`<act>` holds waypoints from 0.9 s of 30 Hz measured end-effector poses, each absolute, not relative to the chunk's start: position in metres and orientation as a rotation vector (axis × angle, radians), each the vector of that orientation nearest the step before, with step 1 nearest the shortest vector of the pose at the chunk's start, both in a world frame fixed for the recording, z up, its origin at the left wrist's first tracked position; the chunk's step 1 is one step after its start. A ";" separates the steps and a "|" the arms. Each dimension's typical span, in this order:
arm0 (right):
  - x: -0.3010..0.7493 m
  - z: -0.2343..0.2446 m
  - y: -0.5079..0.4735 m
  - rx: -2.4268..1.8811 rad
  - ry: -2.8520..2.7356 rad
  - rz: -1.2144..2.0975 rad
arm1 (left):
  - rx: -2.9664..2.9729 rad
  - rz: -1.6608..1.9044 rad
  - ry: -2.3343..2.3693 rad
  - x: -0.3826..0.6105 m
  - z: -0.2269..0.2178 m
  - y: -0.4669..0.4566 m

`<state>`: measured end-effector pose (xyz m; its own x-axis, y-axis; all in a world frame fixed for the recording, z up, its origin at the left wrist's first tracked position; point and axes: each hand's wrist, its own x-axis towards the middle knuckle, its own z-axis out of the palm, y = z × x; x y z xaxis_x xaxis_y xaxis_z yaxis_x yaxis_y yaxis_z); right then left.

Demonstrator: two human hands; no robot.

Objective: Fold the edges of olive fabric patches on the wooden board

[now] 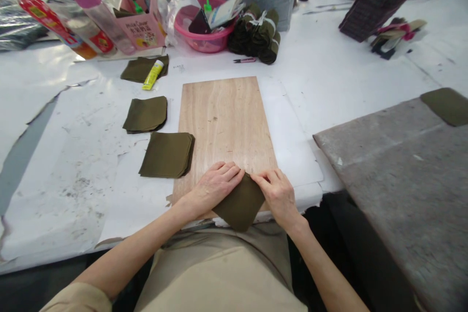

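An olive-green fabric piece [241, 204] lies turned like a diamond on the near edge of the wooden board [224, 117], its lower corner hanging past the edge. My left hand [217, 185] rests flat over its upper left side, fingers stretched out. My right hand [276, 192] pinches its upper right edge between thumb and fingers, close to the top corner. Left of the hands, a stack of olive fabric pieces [166, 155] overlaps the board's left edge. Another stack of fabric pieces [146, 113] sits just behind it.
A yellow tube [152, 75] lies on more olive pieces [133, 69] at the back left. Bottles [98, 14], a pink box [142, 24], a pink basket [204, 41] and tied olive bundles [258, 34] line the back. A grey covered board [395, 165] stands at right.
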<state>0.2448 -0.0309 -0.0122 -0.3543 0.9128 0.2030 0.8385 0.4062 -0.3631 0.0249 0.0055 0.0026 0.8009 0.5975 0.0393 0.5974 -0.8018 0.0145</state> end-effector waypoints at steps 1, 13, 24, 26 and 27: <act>0.246 -0.012 -0.032 -1.510 -2.279 0.287 | 2.983 0.071 0.981 0.025 0.002 0.006; 0.260 -0.010 -0.042 -1.525 -2.198 0.334 | 2.914 0.095 0.933 0.033 0.015 0.007; 0.264 -0.005 -0.043 -1.501 -2.289 0.312 | 2.879 0.028 0.863 0.036 0.011 0.011; 0.264 -0.004 -0.043 -1.499 -2.315 0.278 | 2.899 0.030 0.860 0.036 0.010 0.010; 0.263 -0.004 -0.043 -1.500 -2.325 0.259 | 2.913 0.027 0.859 0.037 0.010 0.010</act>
